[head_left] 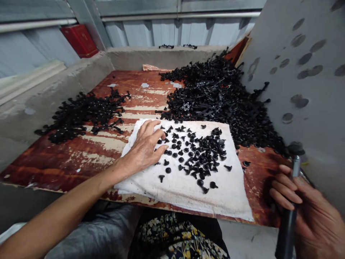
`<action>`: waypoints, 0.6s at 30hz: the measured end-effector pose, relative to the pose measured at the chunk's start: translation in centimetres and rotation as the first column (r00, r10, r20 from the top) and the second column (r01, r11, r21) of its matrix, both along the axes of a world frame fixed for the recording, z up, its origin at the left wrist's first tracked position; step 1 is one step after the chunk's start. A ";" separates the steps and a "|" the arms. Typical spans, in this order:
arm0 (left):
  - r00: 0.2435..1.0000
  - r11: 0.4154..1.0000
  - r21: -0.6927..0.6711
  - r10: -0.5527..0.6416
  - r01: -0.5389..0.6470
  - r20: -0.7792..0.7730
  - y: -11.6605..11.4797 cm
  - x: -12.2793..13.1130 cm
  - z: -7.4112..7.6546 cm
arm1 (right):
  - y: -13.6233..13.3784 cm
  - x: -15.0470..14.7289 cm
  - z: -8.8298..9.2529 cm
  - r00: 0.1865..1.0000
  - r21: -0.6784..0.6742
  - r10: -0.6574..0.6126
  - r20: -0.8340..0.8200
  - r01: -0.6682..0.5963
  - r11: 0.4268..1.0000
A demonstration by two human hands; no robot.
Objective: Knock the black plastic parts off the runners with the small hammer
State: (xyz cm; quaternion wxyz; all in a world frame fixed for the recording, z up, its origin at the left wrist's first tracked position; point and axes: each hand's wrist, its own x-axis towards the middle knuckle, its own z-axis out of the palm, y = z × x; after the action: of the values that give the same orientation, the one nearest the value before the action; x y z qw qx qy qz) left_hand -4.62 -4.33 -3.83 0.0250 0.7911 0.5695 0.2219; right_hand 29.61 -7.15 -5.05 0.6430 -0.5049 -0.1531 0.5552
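Observation:
Over the left edge of a white cloth (167,201) my left hand (144,145) reaches with its fingers apart, beside small black mushroom-shaped rubber pieces (206,151). Whether its fingertips touch any of them I cannot tell. My right hand (315,212), at the right, is wrapped round the black handle of a hand tool (287,230). The tool stands upright, with a metal shaft and a round black piece (295,148) at its top end. The rubber pieces lie loosely scattered on the cloth, densest right of its middle.
A large heap of black jointed parts (210,90) covers the back right of the worn red-brown board (102,158). A smaller pile of black parts (88,111) lies left. A spotted grey panel (302,82) rises at right; a red box (80,40) sits on the back-left ledge.

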 end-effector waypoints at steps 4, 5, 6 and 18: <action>1.000 1.000 -0.014 0.026 -0.026 0.015 -0.3 0.0 -0.5 | -0.2 -0.1 -0.1 1.000 0.037 0.013 -0.001 -0.013 0.999; 0.999 1.000 -0.011 0.026 -0.026 0.023 -0.3 0.1 -0.6 | -0.3 -0.1 -0.1 1.000 0.039 0.018 -0.002 -0.018 0.999; 0.999 1.000 -0.005 0.023 -0.022 0.033 -0.3 0.1 -0.5 | -0.4 -0.1 -0.1 1.000 0.042 0.021 -0.004 -0.021 0.999; 0.993 0.999 0.015 -0.046 0.048 -0.109 -5.6 1.0 -0.1 | -0.4 0.3 -0.3 0.999 0.047 0.046 0.015 -0.046 0.998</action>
State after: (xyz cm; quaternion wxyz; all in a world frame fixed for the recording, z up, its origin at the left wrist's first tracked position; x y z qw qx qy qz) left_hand -3.61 -9.89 -3.91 -0.0080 0.8154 0.5492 0.1829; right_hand 29.86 -7.54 -5.33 0.6406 -0.4897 -0.1822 0.5626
